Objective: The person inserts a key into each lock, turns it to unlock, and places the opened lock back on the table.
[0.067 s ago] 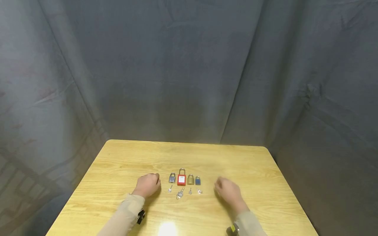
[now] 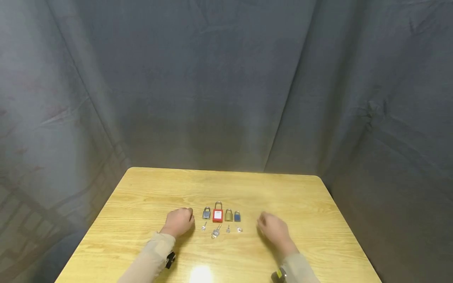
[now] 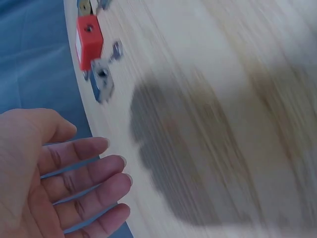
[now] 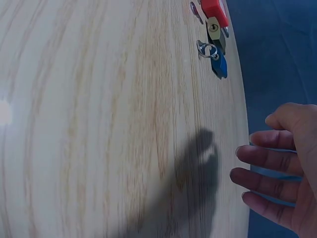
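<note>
Four things would be too exact, so several padlocks lie in a row on the wooden table (image 2: 141, 220): a silver one, the silver padlock (image 2: 206, 215), a larger red padlock (image 2: 218, 215) with a white label, a brass padlock (image 2: 229, 217) and a small blue padlock (image 2: 237, 217). In front of them lie small keys (image 2: 216, 232), one set on a ring. My left hand (image 2: 178, 221), fingers loosely bent, hovers left of the silver padlock and holds nothing. To the right of the blue padlock, my right hand (image 2: 273, 228) is likewise relaxed with nothing in it.
Grey curtains (image 2: 219, 86) hang behind the table and along both sides. A bright light reflection shows on the table near its front. Dark devices are strapped at both wrists.
My left hand has shifted slightly to the right, toward the silver padlock. The right hand, padlocks and keys show no visible movement.
</note>
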Action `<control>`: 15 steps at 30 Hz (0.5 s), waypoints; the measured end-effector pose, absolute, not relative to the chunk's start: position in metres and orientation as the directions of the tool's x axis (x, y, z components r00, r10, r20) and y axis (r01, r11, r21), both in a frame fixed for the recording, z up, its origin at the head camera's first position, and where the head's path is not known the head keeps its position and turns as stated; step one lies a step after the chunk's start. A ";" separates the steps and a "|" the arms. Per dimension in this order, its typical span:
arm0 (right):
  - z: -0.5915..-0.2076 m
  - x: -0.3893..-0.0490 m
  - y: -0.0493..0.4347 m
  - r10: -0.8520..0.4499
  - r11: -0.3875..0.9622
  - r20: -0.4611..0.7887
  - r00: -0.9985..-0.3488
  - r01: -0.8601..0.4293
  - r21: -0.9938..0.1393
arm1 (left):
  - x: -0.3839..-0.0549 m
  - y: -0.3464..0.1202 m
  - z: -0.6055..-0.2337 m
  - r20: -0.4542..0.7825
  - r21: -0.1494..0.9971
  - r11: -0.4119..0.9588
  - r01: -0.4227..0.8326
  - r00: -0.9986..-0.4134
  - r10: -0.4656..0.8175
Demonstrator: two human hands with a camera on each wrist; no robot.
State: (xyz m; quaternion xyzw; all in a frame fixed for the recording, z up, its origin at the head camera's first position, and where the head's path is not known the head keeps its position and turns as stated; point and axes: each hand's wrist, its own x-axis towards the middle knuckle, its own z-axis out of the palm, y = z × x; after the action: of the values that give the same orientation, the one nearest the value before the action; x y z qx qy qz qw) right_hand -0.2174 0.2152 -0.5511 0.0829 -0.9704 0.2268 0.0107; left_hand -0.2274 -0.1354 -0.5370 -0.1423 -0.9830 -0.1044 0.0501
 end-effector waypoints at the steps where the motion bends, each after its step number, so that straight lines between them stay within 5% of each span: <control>1: -0.551 -0.217 0.215 -0.158 0.884 0.058 -0.986 -0.167 -0.436 | -0.227 -0.131 -0.537 0.129 0.183 0.937 0.297 -0.952 0.277; 8: -0.550 -0.217 0.211 -0.156 0.878 0.075 -0.985 -0.173 -0.447 | -0.215 -0.098 -0.545 0.086 0.067 0.939 0.337 -0.940 0.331; 15: -0.547 -0.215 0.209 -0.155 0.866 0.062 -0.986 -0.165 -0.472 | -0.200 -0.080 -0.551 -0.046 -0.243 0.924 0.295 -0.955 0.293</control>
State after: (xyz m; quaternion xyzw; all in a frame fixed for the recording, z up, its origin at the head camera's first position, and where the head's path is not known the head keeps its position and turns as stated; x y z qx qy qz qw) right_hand -0.2149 0.2087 -0.5471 0.0828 -0.9658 0.2453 0.0109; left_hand -0.2000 -0.0796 -0.5513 -0.1497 -0.9809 0.1243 -0.0042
